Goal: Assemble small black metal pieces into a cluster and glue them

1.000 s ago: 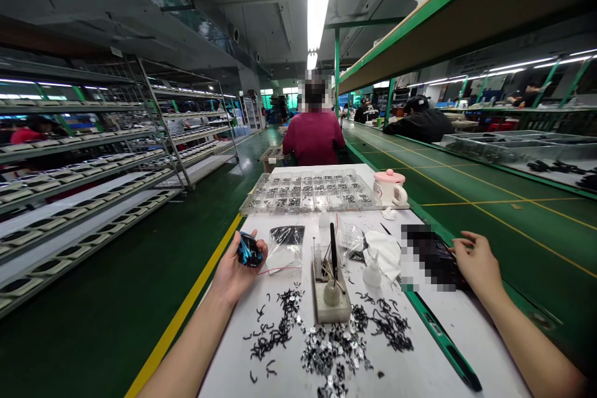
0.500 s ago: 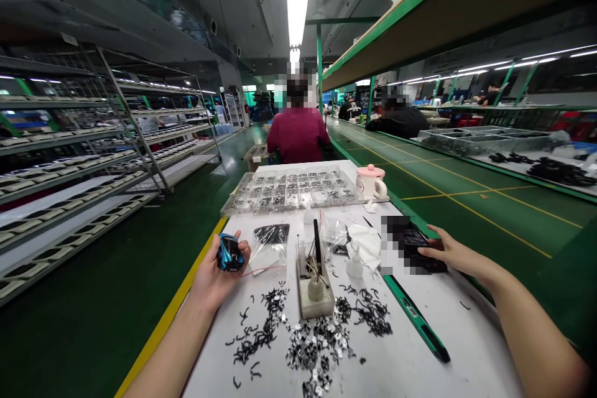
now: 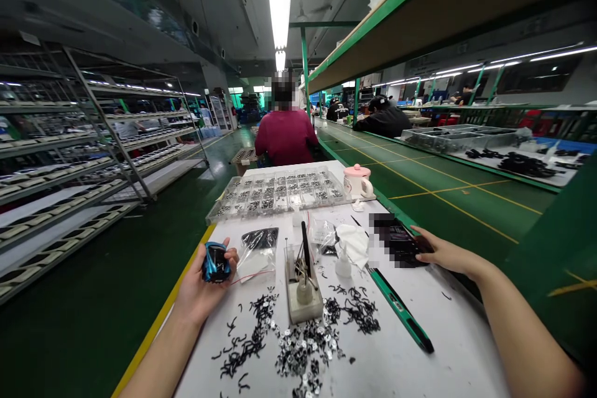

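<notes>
Cupping a small black-and-blue part [image 3: 216, 263] in the left hand [image 3: 201, 294], the person holds it above the near left edge of the white bench [image 3: 443, 373], seen from the head camera. The hand is half closed, with the fingers curled around the part. The part is stubby and rounded, and its longer axis runs roughly away from the person, tilted a little; glossy blue strips show against black, but its finer detail is too small to tell. The right hand [image 3: 448, 255] lies almost flat, fingers extended, with the fingertips [image 3: 417, 233] at the edge of a dark object [image 3: 394, 242], which is pixelated and cannot be identified. Between the hands stand a white block holder [image 3: 304, 310] carrying thin tools, a clear plastic bag [image 3: 258, 255], a white cloth [image 3: 353, 245] and a small dropper bottle [image 3: 343, 267]. Black and silver small parts [image 3: 303, 348] lie scattered near the person, beside a green-and-black pen-like tool [image 3: 401, 311]. Farther along the bench are a clear compartment tray [image 3: 275, 196] filled with small parts and a pink mug [image 3: 357, 181]. Beyond them sits a co-worker in a maroon top [image 3: 286, 137], between metal shelving [image 3: 69, 137] and a green-framed bench.
</notes>
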Motion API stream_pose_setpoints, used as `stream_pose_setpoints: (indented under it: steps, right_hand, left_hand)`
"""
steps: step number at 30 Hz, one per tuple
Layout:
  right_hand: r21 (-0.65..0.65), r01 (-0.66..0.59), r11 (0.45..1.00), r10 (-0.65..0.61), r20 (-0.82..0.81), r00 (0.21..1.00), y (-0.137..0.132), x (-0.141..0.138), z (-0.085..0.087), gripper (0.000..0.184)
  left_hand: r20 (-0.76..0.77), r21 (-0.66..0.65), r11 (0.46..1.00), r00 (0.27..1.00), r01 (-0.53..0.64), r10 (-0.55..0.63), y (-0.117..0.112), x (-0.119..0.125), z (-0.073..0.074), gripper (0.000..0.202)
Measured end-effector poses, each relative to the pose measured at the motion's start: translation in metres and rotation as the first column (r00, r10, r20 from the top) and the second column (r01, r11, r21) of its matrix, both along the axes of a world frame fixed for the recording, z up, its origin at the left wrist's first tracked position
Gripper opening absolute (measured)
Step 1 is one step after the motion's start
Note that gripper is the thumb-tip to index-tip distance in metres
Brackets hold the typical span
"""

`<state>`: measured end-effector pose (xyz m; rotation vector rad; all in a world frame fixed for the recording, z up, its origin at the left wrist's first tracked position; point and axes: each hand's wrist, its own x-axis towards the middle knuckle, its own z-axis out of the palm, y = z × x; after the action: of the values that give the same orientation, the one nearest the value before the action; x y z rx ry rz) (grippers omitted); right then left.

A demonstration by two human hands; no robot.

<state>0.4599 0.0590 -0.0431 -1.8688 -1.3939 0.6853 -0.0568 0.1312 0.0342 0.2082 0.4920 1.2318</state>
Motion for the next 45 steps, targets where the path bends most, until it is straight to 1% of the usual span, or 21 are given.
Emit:
stream_pose_setpoints:
  steps: [4, 8, 13, 18, 22, 25, 28, 30, 33, 35, 38, 41, 43, 45]
  right_hand:
    - [-0.025, -0.010, 1.000, 0.009, -0.011, 1.000, 0.001, 0.000, 0.000, 0.038]
    - [-0.032, -0.014, 0.999, 0.014, -0.010, 1.000, 0.002, 0.003, -0.003, 0.040]
    - [-0.041, -0.032, 0.999, 0.032, -0.015, 0.999, 0.006, 0.009, -0.013, 0.042]
    - [-0.059, -0.046, 0.997, 0.044, -0.024, 0.999, 0.009, 0.017, -0.024, 0.051]
    - [-0.045, -0.057, 0.997, 0.055, -0.040, 0.998, 0.010, 0.020, -0.029, 0.051]
    - [-0.039, -0.055, 0.998, 0.053, -0.042, 0.998, 0.010, 0.020, -0.029, 0.049]
    - [-0.037, -0.027, 0.999, 0.026, -0.018, 1.000, 0.011, 0.019, -0.028, 0.046]
    - [-0.031, 0.027, 0.999, -0.026, 0.026, 0.999, 0.013, 0.017, -0.026, 0.043]
    - [-0.005, 0.140, 0.990, -0.139, 0.118, 0.983, 0.020, 0.013, -0.020, 0.037]
    - [0.022, 0.181, 0.983, -0.182, 0.167, 0.969, 0.023, 0.008, -0.017, 0.035]
    - [0.054, 0.171, 0.984, -0.178, 0.205, 0.962, 0.027, -0.001, -0.013, 0.034]
    - [0.064, 0.147, 0.987, -0.158, 0.219, 0.963, 0.026, -0.005, -0.013, 0.037]
    - [0.059, 0.137, 0.989, -0.146, 0.221, 0.964, 0.024, -0.004, -0.016, 0.042]
    - [0.037, 0.130, 0.991, -0.135, 0.218, 0.967, 0.020, 0.001, -0.020, 0.051]
  left_hand:
    - [0.003, -0.002, 1.000, 1.000, 0.001, -0.001, 0.001, 0.000, 0.000, 0.034]
    - [0.002, -0.005, 1.000, 1.000, 0.000, 0.000, 0.001, 0.000, 0.000, 0.035]
    - [0.004, -0.007, 1.000, 1.000, -0.007, 0.007, -0.001, 0.001, 0.002, 0.035]
    - [0.014, -0.006, 1.000, 1.000, -0.018, 0.019, -0.003, 0.002, 0.003, 0.035]
    - [0.036, -0.005, 1.000, 0.999, -0.009, 0.010, -0.003, 0.001, 0.002, 0.037]
    - [0.066, -0.004, 1.000, 0.998, 0.011, -0.011, -0.003, -0.001, 0.002, 0.039]
    - [0.104, 0.004, 0.999, 0.994, 0.044, -0.044, -0.002, -0.004, 0.001, 0.045]
    - [0.132, 0.020, 0.998, 0.989, 0.059, -0.061, -0.001, -0.006, 0.000, 0.048]
    - [0.168, 0.057, 0.996, 0.983, 0.071, -0.080, 0.000, -0.010, -0.002, 0.049]
    - [0.183, 0.080, 0.994, 0.979, 0.078, -0.092, 0.001, -0.011, -0.003, 0.051]
    - [0.188, 0.107, 0.990, 0.976, 0.092, -0.111, 0.000, -0.012, -0.004, 0.053]
    - [0.181, 0.127, 0.986, 0.975, 0.104, -0.126, -0.001, -0.012, -0.003, 0.055]
    - [0.176, 0.141, 0.984, 0.976, 0.105, -0.129, -0.001, -0.012, -0.002, 0.056]
    - [0.171, 0.155, 0.982, 0.976, 0.106, -0.132, -0.002, -0.012, -0.001, 0.055]
